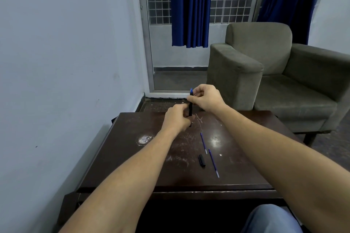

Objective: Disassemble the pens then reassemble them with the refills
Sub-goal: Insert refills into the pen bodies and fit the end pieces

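A black pen [190,108] with a blue top stands upright over the far part of the dark wooden table [132,166]. My left hand [177,119] grips its lower barrel. My right hand [205,97] pinches its upper end near the blue tip. Two blue refills lie on the table to the right of middle: one [203,143] farther off, another [214,162] nearer me. A black pen cap [202,160] lies just left of the nearer refill.
A grey-green armchair [274,73] stands close behind the table's right side. A bare wall [66,62] runs along the left. Blue curtains [190,5] hang over a barred window at the back. My knee in blue cloth [272,219] shows at the bottom right.
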